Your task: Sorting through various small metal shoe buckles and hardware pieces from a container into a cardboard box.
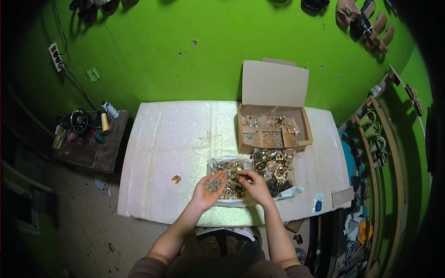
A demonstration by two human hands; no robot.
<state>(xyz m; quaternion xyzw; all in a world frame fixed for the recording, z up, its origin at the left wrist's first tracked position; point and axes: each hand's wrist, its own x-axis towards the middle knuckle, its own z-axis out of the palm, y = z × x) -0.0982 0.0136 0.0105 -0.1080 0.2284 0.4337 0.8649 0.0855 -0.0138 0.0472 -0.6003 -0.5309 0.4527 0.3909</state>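
Observation:
Palm up, my left hand [207, 194] cups a small heap of silvery metal pieces [214, 186], too small to name one by one. It rests over the left edge of a white-lined tray [228, 203] full of gold and silver metal fittings [230, 166]. Above the same tray's right side is my right hand [254, 185], its fingers bent and thumb drawn in. Whatever lies between those fingertips is too small to make out. Beside it, a second lined tray [290, 192] holds buckles and rings [274, 162], with dark chain-like pieces [278, 187] at its near end.
An open cardboard box [298, 144] with small fittings in compartments stands behind the trays on the white sparkly table [162, 153]. A brown scrap [176, 179] lies left, a small blue packet [318, 202] right. A sewing machine table [109, 155] is at far left, a shoe rack [389, 171] at right.

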